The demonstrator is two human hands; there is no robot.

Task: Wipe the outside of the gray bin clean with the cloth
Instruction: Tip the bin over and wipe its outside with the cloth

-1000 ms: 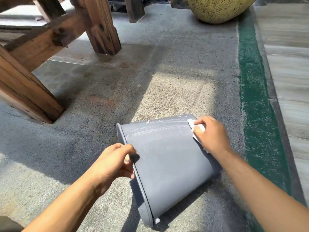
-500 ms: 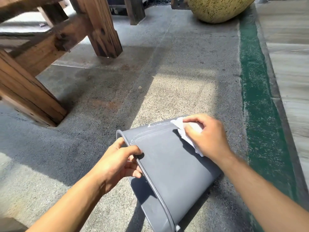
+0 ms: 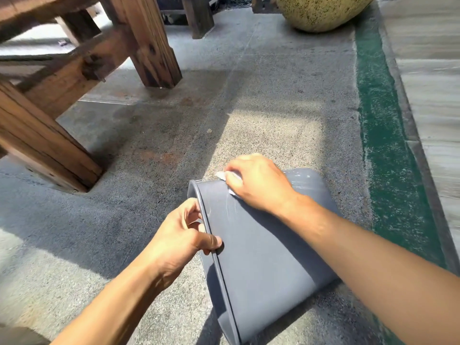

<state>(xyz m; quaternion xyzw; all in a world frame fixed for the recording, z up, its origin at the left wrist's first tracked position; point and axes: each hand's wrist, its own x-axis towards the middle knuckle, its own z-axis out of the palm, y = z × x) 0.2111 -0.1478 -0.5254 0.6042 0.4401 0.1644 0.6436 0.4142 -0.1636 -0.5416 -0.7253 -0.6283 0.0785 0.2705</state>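
Note:
A gray plastic bin (image 3: 258,257) lies on its side on the concrete floor, its open mouth to the left and its base to the upper right. My left hand (image 3: 181,240) grips the bin's rim, thumb on the outside wall. My right hand (image 3: 256,183) presses a small white cloth (image 3: 230,179) against the bin's upper side, close to the rim. Only the cloth's edges show under my fingers. Pale smears remain on the bin near its base.
Heavy wooden legs and beams (image 3: 74,78) of a bench or table stand at the left and back. A large yellow speckled pot (image 3: 321,11) sits at the top. A green strip (image 3: 383,135) and a pale tiled surface (image 3: 430,83) run along the right.
My right hand has slid the cloth leftward along the bin's upper side, from near the base to the rim. The bin has turned slightly under my left hand's grip.

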